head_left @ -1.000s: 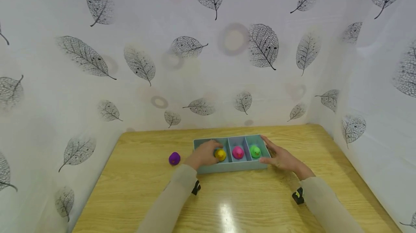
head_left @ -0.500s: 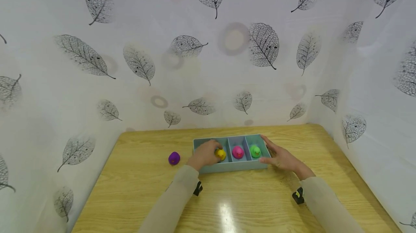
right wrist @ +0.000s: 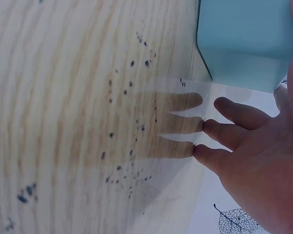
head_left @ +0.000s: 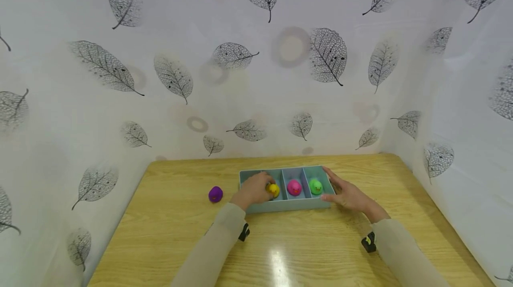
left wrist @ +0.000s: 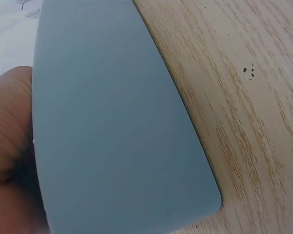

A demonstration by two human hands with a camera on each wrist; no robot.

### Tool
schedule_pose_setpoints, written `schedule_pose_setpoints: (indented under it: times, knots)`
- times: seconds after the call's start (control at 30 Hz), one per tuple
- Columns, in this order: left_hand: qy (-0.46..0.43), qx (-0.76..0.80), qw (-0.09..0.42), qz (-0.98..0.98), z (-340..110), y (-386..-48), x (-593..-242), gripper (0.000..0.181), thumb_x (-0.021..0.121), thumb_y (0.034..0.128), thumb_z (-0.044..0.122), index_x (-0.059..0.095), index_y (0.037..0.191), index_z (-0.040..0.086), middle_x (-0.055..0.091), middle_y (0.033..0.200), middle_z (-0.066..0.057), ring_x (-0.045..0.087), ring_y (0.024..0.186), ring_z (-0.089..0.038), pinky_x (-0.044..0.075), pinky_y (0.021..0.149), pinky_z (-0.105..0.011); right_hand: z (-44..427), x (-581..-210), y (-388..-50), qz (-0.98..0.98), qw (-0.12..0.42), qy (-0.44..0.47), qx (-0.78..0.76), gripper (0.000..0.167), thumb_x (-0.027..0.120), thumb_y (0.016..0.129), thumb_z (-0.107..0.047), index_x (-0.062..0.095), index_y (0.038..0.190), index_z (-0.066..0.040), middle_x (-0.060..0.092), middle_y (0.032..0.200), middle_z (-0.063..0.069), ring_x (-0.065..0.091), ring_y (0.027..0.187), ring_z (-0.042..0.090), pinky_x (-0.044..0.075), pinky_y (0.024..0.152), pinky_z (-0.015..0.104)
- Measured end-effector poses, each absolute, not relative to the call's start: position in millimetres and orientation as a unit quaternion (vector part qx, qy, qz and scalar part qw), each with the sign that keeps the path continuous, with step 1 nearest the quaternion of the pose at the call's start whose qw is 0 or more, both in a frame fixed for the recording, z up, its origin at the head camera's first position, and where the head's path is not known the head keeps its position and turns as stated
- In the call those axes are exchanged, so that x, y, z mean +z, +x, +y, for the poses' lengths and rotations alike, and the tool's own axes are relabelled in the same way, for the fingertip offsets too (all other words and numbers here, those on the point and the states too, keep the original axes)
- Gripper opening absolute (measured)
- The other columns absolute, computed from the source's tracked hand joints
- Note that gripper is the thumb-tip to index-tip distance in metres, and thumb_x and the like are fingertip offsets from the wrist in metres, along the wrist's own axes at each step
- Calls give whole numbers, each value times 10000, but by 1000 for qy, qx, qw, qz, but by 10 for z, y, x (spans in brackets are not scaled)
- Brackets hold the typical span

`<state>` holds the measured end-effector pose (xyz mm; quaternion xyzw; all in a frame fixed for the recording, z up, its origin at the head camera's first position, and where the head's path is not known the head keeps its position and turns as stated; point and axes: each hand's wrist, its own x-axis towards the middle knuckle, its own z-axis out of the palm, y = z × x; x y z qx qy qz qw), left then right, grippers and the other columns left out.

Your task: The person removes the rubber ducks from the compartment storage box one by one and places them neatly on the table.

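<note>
A long grey-blue divided box lies on the table in the head view. My left hand reaches into its left part and pinches a yellow rubber duck, partly covering it. A pink duck and a green duck sit in separate compartments to the right. My right hand holds the box's right end, thumb at the front corner and index finger at the back corner. Its other fingers stretch out, touching the table, in the right wrist view. The front wall hides most of my left hand in the left wrist view.
A purple duck lies on the wooden table, left of the box. Pale leaf-printed sheeting stands behind the table and along both sides. A dark wrist camera sits by my right sleeve.
My left hand has shifted very slightly and its fingers sit closer round the yellow duck. The right hand, the box and the other ducks stay put; the head view tips a little.
</note>
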<state>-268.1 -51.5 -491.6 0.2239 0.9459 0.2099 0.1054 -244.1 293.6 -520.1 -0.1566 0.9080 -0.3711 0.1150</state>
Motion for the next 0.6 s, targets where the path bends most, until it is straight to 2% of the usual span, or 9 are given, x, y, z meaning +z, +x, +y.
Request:
schedule_pose_setpoints:
  times: [0.23, 0.47, 0.6]
  knots:
    - [225, 206, 107, 946, -511, -2682, -4909, 368, 808, 930, 228, 735, 1271, 111, 682, 1306, -75, 669, 1176, -277, 553, 1062, -452, 2940, -5210, -2435, 911, 112, -151, -367, 1003, 742, 975, -449, 61, 1705, -349, 289, 1673, 326, 345, 1511, 548, 328, 1147, 768]
    - [237, 195, 103, 946, -504, -2700, -4922, 377, 804, 933, 235, 731, 1283, 115, 676, 1357, -99, 661, 1223, -313, 531, 1097, -487, 2940, -5219, -2432, 908, 112, -151, -375, 998, 737, 974, -466, 65, 1703, -358, 250, 1699, 297, 327, 1524, 536, 310, 1162, 765]
    - [251, 182, 89, 946, -510, -2710, -4939, 383, 808, 924, 246, 730, 1277, 121, 684, 1350, -101, 668, 1213, -310, 542, 1077, -482, 2943, -5230, -2442, 910, 116, -151, -369, 1005, 726, 973, -498, 44, 1700, -373, 236, 1711, 277, 336, 1525, 522, 333, 1171, 735]
